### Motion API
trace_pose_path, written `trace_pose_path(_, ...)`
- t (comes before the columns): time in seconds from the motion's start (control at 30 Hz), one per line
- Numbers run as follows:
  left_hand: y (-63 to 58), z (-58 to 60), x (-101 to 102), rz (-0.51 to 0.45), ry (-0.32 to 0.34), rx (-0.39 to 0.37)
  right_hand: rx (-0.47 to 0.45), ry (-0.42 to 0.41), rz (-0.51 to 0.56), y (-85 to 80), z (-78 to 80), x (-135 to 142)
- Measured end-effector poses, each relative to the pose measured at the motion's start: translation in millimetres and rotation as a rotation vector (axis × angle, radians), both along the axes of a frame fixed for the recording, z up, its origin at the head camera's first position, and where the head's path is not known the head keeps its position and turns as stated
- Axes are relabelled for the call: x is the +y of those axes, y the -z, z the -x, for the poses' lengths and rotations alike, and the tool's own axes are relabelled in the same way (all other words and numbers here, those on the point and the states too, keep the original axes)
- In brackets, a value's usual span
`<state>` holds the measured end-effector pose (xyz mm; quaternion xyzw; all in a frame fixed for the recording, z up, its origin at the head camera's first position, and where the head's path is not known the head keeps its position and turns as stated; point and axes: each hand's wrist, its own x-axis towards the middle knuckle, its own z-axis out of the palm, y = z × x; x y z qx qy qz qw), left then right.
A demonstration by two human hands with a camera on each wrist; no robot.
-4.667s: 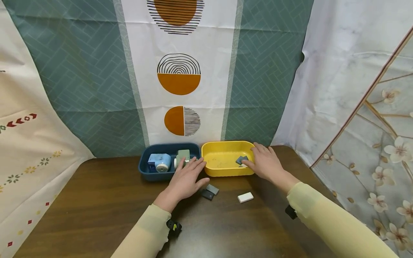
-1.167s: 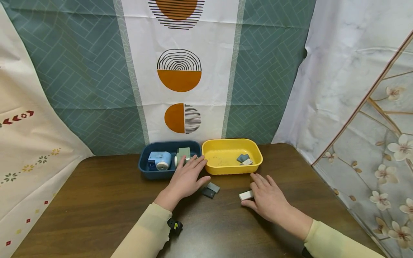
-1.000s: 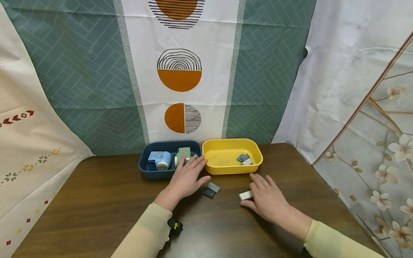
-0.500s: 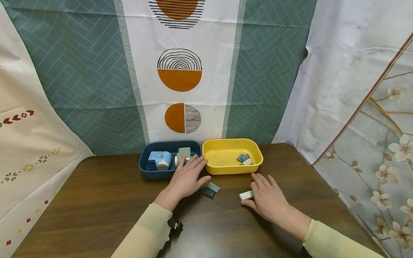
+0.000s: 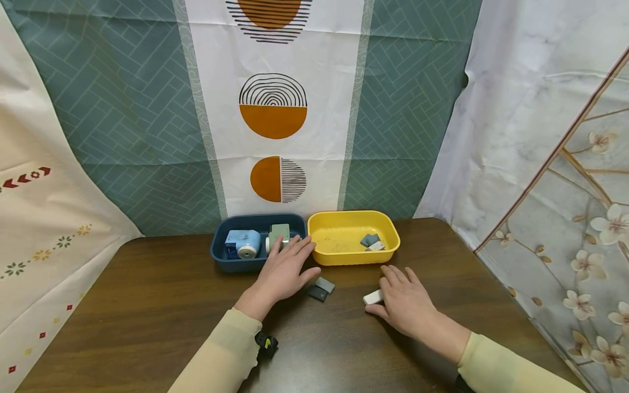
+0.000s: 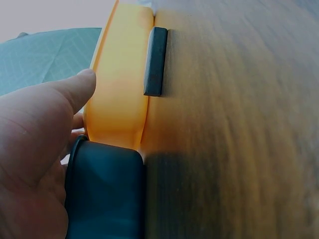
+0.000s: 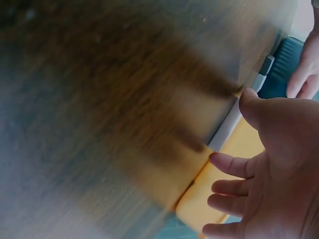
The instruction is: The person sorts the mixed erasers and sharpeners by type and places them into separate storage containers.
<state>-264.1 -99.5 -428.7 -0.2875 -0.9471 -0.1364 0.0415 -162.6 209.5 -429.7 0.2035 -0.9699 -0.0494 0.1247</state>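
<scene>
In the head view my left hand (image 5: 284, 272) is spread with straight fingers over the front of a dark blue bin (image 5: 219, 261), its fingertips beside a yellow bin (image 5: 344, 260). Just right of its thumb lie a dark grey rectangular block (image 5: 317, 293) and a lighter grey one (image 5: 325, 284). My right hand (image 5: 410, 301) is low over a small white rectangular block (image 5: 373, 297), whose right part it hides. From the right wrist, thumb and index finger stand apart near opposite ends of the white block (image 7: 227, 127); I cannot tell whether they touch it.
Inside the blue bin are a light blue boxy object (image 5: 243, 243) with a round white front and a green one (image 5: 280, 233). The yellow bin holds blue-grey pieces (image 5: 370, 239) and a white piece (image 5: 376, 246). Fabric hangs behind the brown table (image 5: 147, 305).
Since the earliest frame my right hand has come from the yellow bin's right end toward me, to the white block. Over the last second both hands stay nearly still.
</scene>
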Motion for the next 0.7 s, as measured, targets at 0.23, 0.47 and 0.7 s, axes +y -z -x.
trace_pose_path(0.23, 0.1, 0.6, 0.0, -0.002, 0.003, -0.006, -0.027, -0.003, 0.009, -0.6, 0.6, -1.8)
trace_pose_path(0.47, 0.4, 1.3, 0.0, 0.008, 0.000, 0.005, -0.045, -0.009, 0.026, 0.2, 2.0, -1.9)
trace_pose_path(0.7, 0.3, 0.0, 0.2, 0.000, 0.001, 0.003, -0.043, -0.009, 0.067, 1.7, 0.8, -2.2)
